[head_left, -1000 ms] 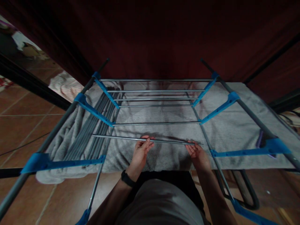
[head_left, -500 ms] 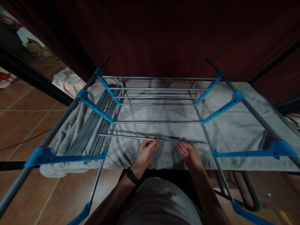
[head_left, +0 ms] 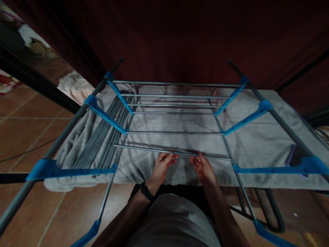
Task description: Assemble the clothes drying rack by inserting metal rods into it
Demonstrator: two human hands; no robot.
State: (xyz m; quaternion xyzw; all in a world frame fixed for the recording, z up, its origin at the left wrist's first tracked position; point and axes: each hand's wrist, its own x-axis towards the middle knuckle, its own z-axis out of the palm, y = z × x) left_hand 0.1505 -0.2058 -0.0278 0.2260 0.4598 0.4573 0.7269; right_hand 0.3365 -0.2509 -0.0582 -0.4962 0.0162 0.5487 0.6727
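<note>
A thin grey metal rod (head_left: 144,148) lies crosswise between my hands, its left end slightly farther from me than its right. My left hand (head_left: 161,166), with a dark band on the wrist, pinches it near the middle. A short way to the right, my right hand (head_left: 203,168) has its fingertips closed on the same rod. Around them stands a rack frame of grey tubes with blue plastic arms (head_left: 243,123). Several crossbars (head_left: 174,132) span the frame beyond my hands. The held rod's right end is close to the frame's thin right-hand side tube (head_left: 227,147).
Many loose grey rods (head_left: 99,137) lie in a bundle on the left of a grey blanket (head_left: 257,144). A dark purple-edged object (head_left: 294,156) sits at the right. Behind hangs a dark red curtain (head_left: 174,41). A cable (head_left: 28,150) crosses the tiled floor (head_left: 23,137).
The rod has shifted a little to the right, bringing its right end closer to the side tube. My right hand has moved slightly left along it, nearer my left hand.
</note>
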